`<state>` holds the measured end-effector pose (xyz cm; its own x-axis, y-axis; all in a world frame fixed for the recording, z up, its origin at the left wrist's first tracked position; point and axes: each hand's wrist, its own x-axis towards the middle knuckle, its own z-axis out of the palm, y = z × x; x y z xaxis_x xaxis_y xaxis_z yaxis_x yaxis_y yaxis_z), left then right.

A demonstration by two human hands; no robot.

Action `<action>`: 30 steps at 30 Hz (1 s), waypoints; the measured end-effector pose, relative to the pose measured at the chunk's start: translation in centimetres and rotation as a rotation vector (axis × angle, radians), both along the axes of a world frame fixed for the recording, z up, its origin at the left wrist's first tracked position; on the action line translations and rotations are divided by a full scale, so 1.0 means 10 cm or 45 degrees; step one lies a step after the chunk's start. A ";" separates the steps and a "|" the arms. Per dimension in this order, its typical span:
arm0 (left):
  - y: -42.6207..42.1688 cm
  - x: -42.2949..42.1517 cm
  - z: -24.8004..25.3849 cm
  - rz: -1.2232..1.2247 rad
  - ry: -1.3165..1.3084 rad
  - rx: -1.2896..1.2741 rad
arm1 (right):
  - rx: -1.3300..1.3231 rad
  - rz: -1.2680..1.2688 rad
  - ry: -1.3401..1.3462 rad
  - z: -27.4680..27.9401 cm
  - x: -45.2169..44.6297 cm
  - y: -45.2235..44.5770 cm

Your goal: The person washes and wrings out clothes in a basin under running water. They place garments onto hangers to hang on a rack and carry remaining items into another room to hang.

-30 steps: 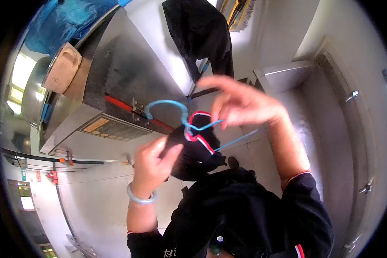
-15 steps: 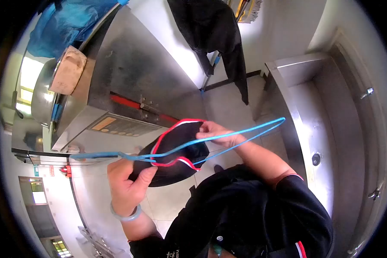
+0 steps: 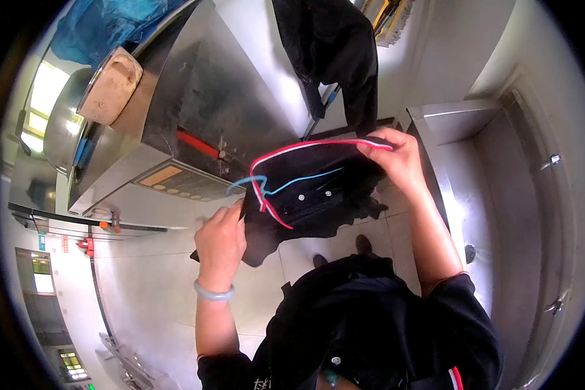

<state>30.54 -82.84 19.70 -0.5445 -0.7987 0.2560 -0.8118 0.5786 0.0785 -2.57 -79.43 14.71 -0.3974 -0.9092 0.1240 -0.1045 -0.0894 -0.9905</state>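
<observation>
A black shirt [image 3: 312, 211] with red-and-white collar trim and white buttons is stretched between my hands. My left hand [image 3: 221, 242], a pale bracelet at its wrist, grips the cloth on the left side. At the upper right my right hand [image 3: 400, 159] pinches the trimmed edge. A blue clothes hanger [image 3: 248, 182] shows at the collar, its curved end sticking out to the left and a thin part lying across the shirt; the cloth hides the rest.
A stainless steel cabinet [image 3: 208, 84] stands ahead left, with a blue plastic bag [image 3: 107, 29] and a beige block-like container [image 3: 110, 88] on top. Black clothing [image 3: 331, 45] hangs ahead. A long steel sink [image 3: 461, 182] runs along the right. Tiled floor [image 3: 266, 299] lies below.
The shirt has been spread wider and turned. My right hand has moved right and up with its edge. The hanger, earlier stretched across in front, is now mostly hidden in the shirt.
</observation>
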 end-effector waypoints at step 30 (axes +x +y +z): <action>-0.13 -0.33 0.04 -0.489 0.614 -0.062 | -0.287 0.656 0.799 0.43 0.16 0.66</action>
